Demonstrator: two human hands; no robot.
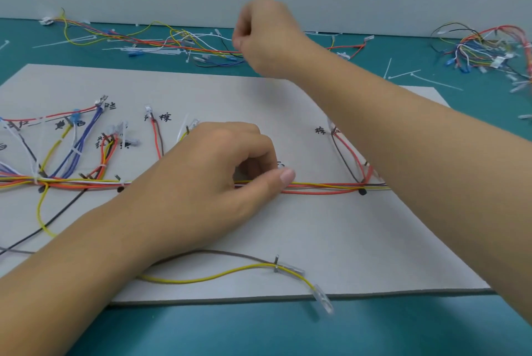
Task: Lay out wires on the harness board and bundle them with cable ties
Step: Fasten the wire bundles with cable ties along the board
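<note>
Still laying out: left hand [207,177] pinches multicoloured wire trunk [316,187] on grey harness board [345,240]; right hand [267,38] pinches thin white wire [213,35]; probably route it next.

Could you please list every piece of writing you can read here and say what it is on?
"棕": handwritten on the board, upper middle.
"棕": board, right side.
"白": board, left.
Other handwritten marks at left are hidden by wires or too blurred to read.
</note>
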